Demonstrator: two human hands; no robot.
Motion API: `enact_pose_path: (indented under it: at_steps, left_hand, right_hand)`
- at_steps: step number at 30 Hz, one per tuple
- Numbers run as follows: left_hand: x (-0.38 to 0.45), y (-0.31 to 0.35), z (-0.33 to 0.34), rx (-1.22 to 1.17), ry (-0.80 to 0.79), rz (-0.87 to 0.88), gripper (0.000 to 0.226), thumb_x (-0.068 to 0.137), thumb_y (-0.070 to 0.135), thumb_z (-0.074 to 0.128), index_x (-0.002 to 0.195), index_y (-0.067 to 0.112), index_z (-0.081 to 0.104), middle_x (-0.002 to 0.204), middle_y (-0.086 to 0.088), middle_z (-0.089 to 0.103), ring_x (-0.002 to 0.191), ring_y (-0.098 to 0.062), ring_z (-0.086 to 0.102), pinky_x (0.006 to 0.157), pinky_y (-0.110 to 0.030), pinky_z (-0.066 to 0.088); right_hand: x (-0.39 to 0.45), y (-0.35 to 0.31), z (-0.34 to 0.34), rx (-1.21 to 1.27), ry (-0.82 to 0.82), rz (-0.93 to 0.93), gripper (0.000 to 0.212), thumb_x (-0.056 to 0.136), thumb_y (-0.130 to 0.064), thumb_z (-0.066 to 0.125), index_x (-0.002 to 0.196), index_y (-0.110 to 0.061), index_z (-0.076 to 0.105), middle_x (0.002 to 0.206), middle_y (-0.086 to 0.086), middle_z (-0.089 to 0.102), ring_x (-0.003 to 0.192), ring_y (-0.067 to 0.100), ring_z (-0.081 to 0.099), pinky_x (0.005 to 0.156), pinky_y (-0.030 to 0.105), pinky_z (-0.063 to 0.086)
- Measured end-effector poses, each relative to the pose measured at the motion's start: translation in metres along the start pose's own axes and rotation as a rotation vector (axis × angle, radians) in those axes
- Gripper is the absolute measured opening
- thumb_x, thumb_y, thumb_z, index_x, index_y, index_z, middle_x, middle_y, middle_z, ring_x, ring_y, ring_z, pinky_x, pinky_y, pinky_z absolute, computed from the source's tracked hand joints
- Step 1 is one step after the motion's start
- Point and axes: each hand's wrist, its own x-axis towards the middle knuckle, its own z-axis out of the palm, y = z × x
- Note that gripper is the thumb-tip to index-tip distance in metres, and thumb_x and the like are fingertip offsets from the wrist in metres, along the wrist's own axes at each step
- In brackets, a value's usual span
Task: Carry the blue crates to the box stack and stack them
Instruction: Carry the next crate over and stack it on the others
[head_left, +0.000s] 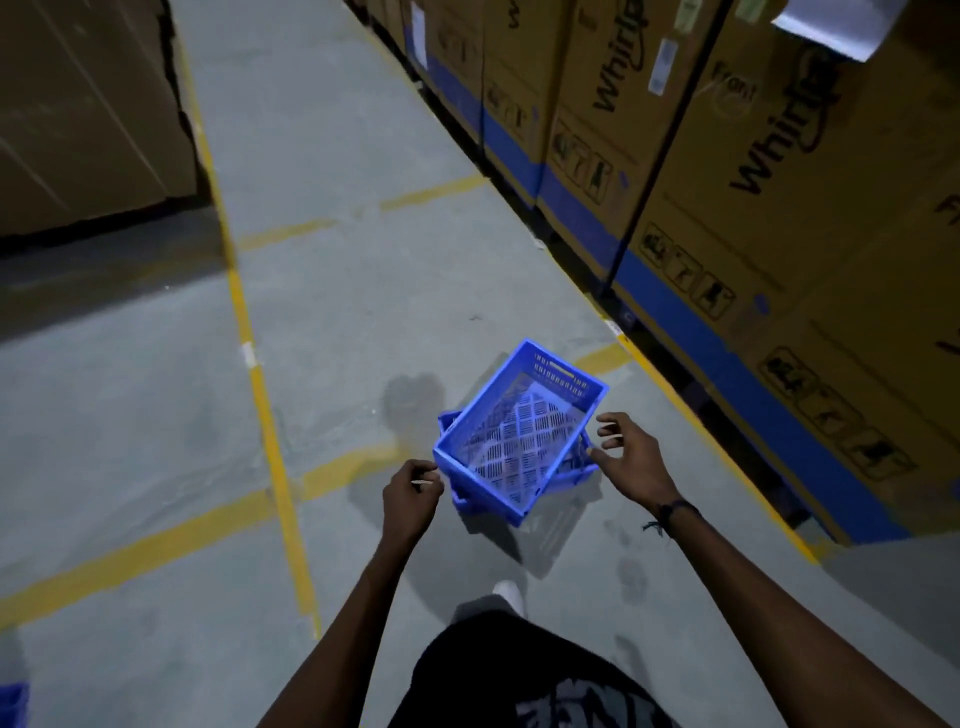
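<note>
**Inspector A:** Grey concrete floor (337, 312) carries yellow lane lines (260, 395). Tall cardboard cartons (779, 156) with blue lower bands line the right side of the aisle; more cardboard (88, 104) stands at the upper left.

**Inspector B:** Position of the hands?

**Inspector A:** Both bare forearms reach forward and down. Left hand (410, 499) sits at the near left corner of the blue crates (519, 431), fingers curled in and close together, thumb beside the rim; I cannot tell whether it touches. Right hand (636, 460) is beside the right wall, fingers spread wide and bent, thumb tip at or against the rim, gripping nothing. A dark band (670, 512) circles that wrist.

**Inspector B:** Crate location and heading?

**Inspector A:** Two crates, one nested in the other, mouth up, sit low over the floor between the hands, a shadow under them; floor contact cannot be confirmed. The long axis runs from near left to far right, toward the cartons. The upper crate is skewed against the lower one, whose corner shows at the left.
</note>
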Motion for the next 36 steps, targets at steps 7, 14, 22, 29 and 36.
enact_pose_path:
  at_steps: [7,14,22,29,36]
  left_hand:
    - [0.039,0.030,0.049,-0.014,0.091,-0.157,0.021,0.081,0.004,0.067,0.101,0.011,0.067,0.092,-0.002,0.070,0.078,-0.019,0.066,0.063,-0.020,0.047]
    - [0.053,0.045,0.111,-0.027,0.215,-0.315,0.034,0.080,0.005,0.071,0.112,0.011,0.059,0.099,-0.010,0.068,0.077,-0.023,0.065,0.072,-0.033,0.052]
    - [0.061,0.077,0.207,0.007,0.409,-0.498,0.049,0.083,0.008,0.073,0.127,0.003,0.052,0.109,-0.016,0.067,0.078,-0.025,0.062,0.073,-0.032,0.045]
    - [0.100,0.058,0.262,0.036,0.447,-0.632,0.053,0.081,0.009,0.073,0.129,0.001,0.052,0.117,-0.017,0.064,0.078,-0.023,0.060,0.074,-0.032,0.043]
    - [0.157,-0.071,0.321,0.091,0.392,-0.699,0.059,0.076,0.022,0.071,0.128,0.001,0.054,0.122,-0.016,0.059,0.089,-0.027,0.061,0.078,-0.032,0.044]
  right_hand:
    - [0.118,0.020,-0.027,-0.106,-0.209,-0.050,0.049,0.086,-0.013,0.075,0.130,-0.011,0.053,0.116,0.007,0.059,0.097,0.023,0.061,0.075,0.022,0.044]
    - [0.241,0.062,-0.054,-0.289,-0.439,-0.133,0.054,0.082,-0.017,0.077,0.129,-0.008,0.052,0.114,0.015,0.063,0.093,0.029,0.062,0.077,0.039,0.051]
    - [0.347,0.104,-0.088,-0.332,-0.647,-0.258,0.052,0.080,-0.011,0.075,0.127,-0.005,0.054,0.115,0.013,0.063,0.087,0.024,0.060,0.074,0.032,0.045]
    - [0.429,0.148,-0.059,-0.358,-0.709,-0.285,0.061,0.082,-0.010,0.075,0.136,-0.004,0.049,0.129,0.019,0.057,0.105,0.034,0.060,0.079,0.033,0.045]
    - [0.504,0.252,0.058,-0.455,-0.746,-0.328,0.064,0.082,-0.011,0.073,0.139,-0.006,0.046,0.134,0.022,0.051,0.118,0.040,0.054,0.094,0.047,0.047]
